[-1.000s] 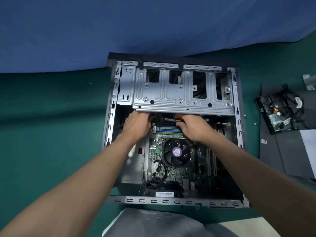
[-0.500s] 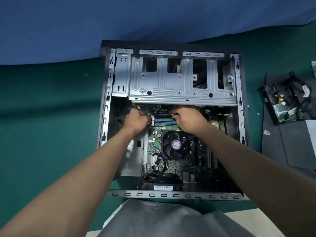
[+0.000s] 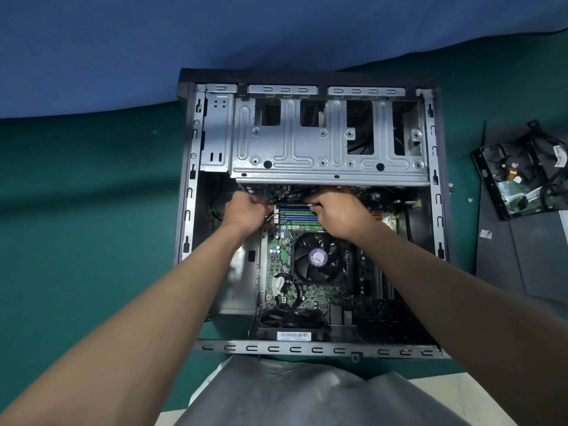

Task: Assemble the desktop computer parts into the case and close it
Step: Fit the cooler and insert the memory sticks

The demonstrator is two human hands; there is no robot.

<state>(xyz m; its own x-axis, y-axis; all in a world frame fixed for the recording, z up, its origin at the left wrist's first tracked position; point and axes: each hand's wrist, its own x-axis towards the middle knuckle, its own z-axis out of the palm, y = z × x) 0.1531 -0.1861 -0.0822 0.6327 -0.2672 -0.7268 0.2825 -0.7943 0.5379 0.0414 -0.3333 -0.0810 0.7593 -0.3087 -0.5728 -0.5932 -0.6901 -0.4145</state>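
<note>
Compared with half a second ago, the left hand has been drawn slightly left, curled around thin cables at centre frame inside the open grey metal computer case. The right hand is being kept closed, pinching something small above the blue and green memory slots. Further reach is being blocked by the silver drive cage overhead. A loose black hard drive is lying at far right.

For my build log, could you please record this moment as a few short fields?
case: open grey metal computer case lying on the green mat
left hand: left hand closed by the memory slots, contents hidden
right hand: right hand closed at their other end, contents hidden
cooler: black round fan with purple label, nearer than both hands
outside case: black hard drive with cables, on the right
</note>
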